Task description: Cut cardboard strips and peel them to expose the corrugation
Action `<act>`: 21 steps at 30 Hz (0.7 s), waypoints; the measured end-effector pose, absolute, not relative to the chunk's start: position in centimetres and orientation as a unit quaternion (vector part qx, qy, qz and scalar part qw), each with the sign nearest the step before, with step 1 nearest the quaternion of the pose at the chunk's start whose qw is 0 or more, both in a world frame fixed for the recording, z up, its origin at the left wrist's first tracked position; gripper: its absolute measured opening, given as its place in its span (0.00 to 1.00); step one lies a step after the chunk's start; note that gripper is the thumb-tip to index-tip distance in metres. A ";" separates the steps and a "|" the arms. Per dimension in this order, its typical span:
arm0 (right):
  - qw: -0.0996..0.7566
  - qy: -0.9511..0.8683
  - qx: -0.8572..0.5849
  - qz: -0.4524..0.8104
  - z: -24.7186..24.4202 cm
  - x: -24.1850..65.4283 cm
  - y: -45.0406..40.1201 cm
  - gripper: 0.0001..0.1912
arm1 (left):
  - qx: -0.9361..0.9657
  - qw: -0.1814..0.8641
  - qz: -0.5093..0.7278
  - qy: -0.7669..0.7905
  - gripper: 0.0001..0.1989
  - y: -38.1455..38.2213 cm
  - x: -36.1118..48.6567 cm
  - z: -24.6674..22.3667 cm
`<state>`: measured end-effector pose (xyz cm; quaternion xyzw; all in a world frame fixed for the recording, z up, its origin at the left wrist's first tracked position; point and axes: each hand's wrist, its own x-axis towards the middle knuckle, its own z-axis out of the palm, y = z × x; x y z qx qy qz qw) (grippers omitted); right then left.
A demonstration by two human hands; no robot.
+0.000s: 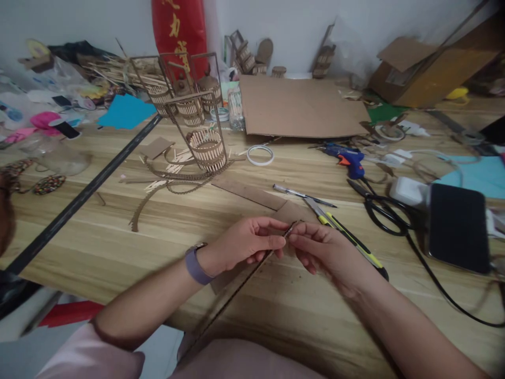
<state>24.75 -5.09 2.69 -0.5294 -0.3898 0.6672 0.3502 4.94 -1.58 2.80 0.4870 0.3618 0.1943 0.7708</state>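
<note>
The banner (179,31) is showing red with golden characters. The table (118,239) is wearing pale brown wood grain with lighter streaks. The glue gun (352,162) is mixing blue with orange, the cutter (355,239) is showing yellow-green and black, and the watch band (198,267) is looking greyish purple.

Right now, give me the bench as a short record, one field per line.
left hand: pinches thin brown strip; this is the left hand
right hand: fingertips at the strip's upper end; this is the right hand
beside right hand: yellow-and-black utility knife
beyond hands: pen, white tape roll
far left: small slatted basket with tall handle
right side: blue glue gun, black-handled scissors
</note>
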 end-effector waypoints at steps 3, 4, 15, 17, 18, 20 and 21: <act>0.353 -0.355 -0.525 0.688 3.1 24.6 -5.2 0.24 | 0.497 0.767 0.191 0.358 0.29 -1.8 5.0 2.6; 0.354 -0.348 -0.523 0.693 3.2 24.6 -5.2 0.24 | 0.503 0.764 0.187 0.359 0.29 -1.8 5.0 2.6; 0.344 -0.256 -0.494 0.756 3.4 24.8 -5.4 0.24 | 0.567 0.720 0.160 0.367 0.24 -2.2 4.6 2.9; 0.344 -0.245 -0.487 0.765 3.3 24.9 -5.4 0.24 | 0.578 0.711 0.157 0.369 0.24 -2.3 4.6 2.9; 0.343 -0.241 -0.484 0.768 3.2 24.9 -5.4 0.24 | 0.583 0.707 0.155 0.370 0.24 -2.4 4.6 2.9; 0.340 -0.234 -0.480 0.774 3.0 25.0 -5.5 0.24 | 0.597 0.693 0.152 0.374 0.23 -2.5 4.6 2.9; 0.338 -0.232 -0.479 0.776 2.9 25.0 -5.5 0.24 | 0.604 0.685 0.154 0.377 0.23 -2.6 4.6 3.0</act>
